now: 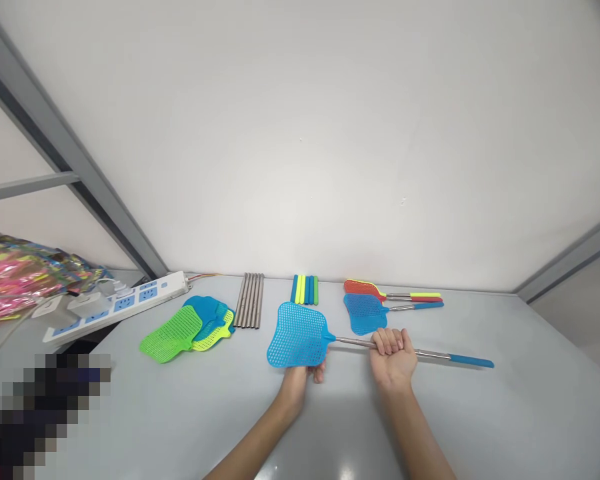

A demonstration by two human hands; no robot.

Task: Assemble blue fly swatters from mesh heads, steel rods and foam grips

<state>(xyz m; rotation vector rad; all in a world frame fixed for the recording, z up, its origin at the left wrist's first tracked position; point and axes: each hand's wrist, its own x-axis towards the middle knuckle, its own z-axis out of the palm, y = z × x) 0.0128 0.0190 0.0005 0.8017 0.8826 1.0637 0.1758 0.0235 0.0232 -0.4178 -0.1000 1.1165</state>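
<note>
A blue fly swatter (300, 335) with a perforated head, a telescopic metal rod and a blue grip lies across in front of me, head to the left. My right hand (394, 360) is wrapped round the middle of its rod. Behind and below the head is my left hand (300, 381); some curled fingertips show under its lower right corner, and the rest is hidden, so I cannot tell whether it grips anything. Beyond the right hand, a second blue fly swatter (364, 313) lies by a red one (363, 289), with a yellow one partly underneath.
Left on the grey table (170, 413) are loose swatter heads in green (173, 335), blue (205, 313) and yellow. Several metal rods (249, 301) and coloured grips (305, 290) lie near the wall. A power strip (130, 303) and plastic-wrapped items (25, 277) sit at far left.
</note>
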